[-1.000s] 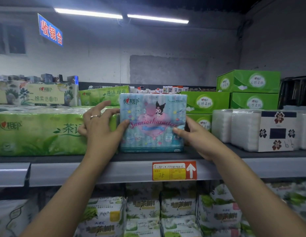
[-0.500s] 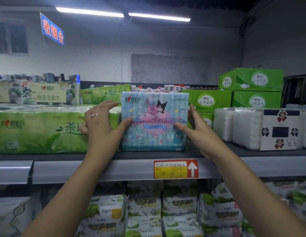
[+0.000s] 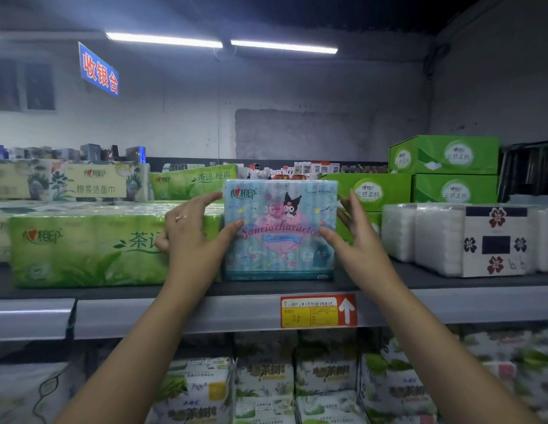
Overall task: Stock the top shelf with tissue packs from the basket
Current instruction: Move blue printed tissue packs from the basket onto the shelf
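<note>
We find the tissue pack (image 3: pixel 280 231) standing upright at the front edge of the top shelf (image 3: pixel 242 310), between the long green pack (image 3: pixel 83 249) and the white packs (image 3: pixel 462 240). The left hand (image 3: pixel 190 237) clasps its left side, thumb on the front face. The right hand (image 3: pixel 358 243) clasps its right side likewise. We judge it light, soft and film-wrapped, hence slippery. It is best held by both side edges, without squeezing.

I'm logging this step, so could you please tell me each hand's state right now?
Left hand: grips the blue tissue pack at its left edge.
Right hand: grips the same pack at its right edge.
</note>
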Demonstrator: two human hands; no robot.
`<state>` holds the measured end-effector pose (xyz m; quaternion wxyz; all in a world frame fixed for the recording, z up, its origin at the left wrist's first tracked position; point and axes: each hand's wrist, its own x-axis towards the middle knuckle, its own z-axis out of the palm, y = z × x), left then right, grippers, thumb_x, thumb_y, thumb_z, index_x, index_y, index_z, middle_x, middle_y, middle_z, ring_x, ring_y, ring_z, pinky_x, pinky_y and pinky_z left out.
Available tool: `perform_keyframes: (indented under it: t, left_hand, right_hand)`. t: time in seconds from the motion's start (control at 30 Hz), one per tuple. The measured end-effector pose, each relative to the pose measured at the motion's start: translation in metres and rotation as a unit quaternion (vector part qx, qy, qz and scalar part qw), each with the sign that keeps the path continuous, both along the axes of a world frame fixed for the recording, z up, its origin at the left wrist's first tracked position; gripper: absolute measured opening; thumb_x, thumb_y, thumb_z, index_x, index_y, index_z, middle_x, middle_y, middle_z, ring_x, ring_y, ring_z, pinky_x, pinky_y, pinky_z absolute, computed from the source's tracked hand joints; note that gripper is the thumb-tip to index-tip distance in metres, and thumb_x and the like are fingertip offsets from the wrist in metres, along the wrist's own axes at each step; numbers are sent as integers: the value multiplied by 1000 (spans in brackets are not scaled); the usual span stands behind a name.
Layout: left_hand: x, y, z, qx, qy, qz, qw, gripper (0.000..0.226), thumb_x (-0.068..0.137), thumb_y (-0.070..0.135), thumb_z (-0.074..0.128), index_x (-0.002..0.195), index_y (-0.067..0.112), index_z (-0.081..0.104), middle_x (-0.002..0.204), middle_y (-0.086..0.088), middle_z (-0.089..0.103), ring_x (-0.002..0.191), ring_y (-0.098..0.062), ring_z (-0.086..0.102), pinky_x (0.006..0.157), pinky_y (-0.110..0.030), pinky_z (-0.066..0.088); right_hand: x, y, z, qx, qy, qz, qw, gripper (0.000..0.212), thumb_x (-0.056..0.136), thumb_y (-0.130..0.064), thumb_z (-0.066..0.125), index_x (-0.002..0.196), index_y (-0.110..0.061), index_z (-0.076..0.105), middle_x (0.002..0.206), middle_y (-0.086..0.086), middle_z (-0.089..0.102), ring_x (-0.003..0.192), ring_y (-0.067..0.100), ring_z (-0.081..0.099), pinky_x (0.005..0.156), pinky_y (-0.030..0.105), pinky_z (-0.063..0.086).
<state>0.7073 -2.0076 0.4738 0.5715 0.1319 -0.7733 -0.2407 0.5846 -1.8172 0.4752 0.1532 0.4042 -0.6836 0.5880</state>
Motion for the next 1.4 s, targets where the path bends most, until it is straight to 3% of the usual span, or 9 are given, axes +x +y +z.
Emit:
perform_keyframes:
  t: [0.13,0.33,0.43,0.7,0.9,1.03,1.17,1.27,1.4]
  left_hand:
    - [7,-1,1,1,8,-26,1000,49,81,43,72,126,39,52,126,13,46,133,-14,30,86,-25,11]
    - [15,0,1,-15,-6,-28,999,51,87,27,68,134,28,49,138,-3,49,134,-23,33,107,-47,29]
    - [20,4,4,5,-6,-64,998,53,88,28,66,136,26,46,139,3,47,132,-16,34,104,-36,30]
    - [38,11,5,73,13,-162,984,60,83,22,72,137,20,46,136,6,51,125,-8,44,103,-27,35]
    - [57,19,12,107,25,-211,971,70,74,34,71,138,19,44,135,3,52,126,-10,46,106,-30,37]
    - [76,26,13,123,21,-234,964,63,82,22,72,138,26,42,133,10,51,126,-7,47,104,-36,42]
    - [99,25,9,136,15,-260,956,66,82,21,71,140,28,41,136,11,51,128,-5,47,107,-35,40]
    - [118,19,7,149,12,-277,949,69,75,36,71,138,32,42,134,16,52,126,-2,48,104,-32,41]
    - [139,15,2,164,19,-291,942,71,73,43,78,136,33,45,128,21,55,123,1,51,103,-33,43]
  right_hand:
    - [6,0,0,-2,15,-13,1000,88,85,-40,60,151,-32,3,153,-10,27,133,2,28,108,33,35]
    - [13,4,7,19,15,-27,999,102,69,-67,49,151,-32,0,158,-9,16,144,11,19,116,38,23]
    - [17,7,10,9,15,-26,1000,103,67,-71,48,151,-34,1,159,-10,13,144,9,17,117,39,21]
    - [38,10,13,-40,-29,3,999,96,72,-63,49,152,-29,8,157,-11,21,142,6,21,115,33,24]
    - [65,12,20,-90,-51,44,994,84,75,-57,47,150,-29,19,154,-12,29,138,3,29,103,17,28]
    - [84,16,20,-124,-40,57,990,74,79,-51,50,147,-31,27,150,-15,35,134,-1,34,86,-2,33]
    - [102,16,11,-149,-47,67,985,70,79,-48,52,144,-34,30,148,-15,38,133,-2,36,92,3,34]
    - [118,13,4,-155,-67,66,983,71,79,-48,51,144,-34,29,148,-15,38,133,-2,36,86,-1,33]
    - [139,9,-7,-151,-81,59,983,70,78,-49,51,143,-35,30,147,-15,38,132,-2,36,92,8,32]
